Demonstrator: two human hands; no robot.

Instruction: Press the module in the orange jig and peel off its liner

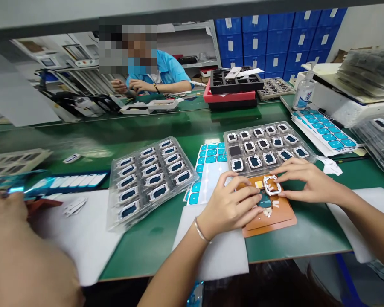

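My left hand rests curled on the left part of an orange-brown fixture block, its fingertips pressing down by a teal pad on it. My right hand pinches a small white square frame that sits on the fixture's top. Just behind the fixture lies a clear tray of similar white-framed parts. A sheet of teal stickers lies to the left of my left hand.
A second clear tray of parts lies left of centre on the green table. Another person's arm fills the lower left. A person in blue sits across the table. Trays stack at right, beside a sanitiser bottle.
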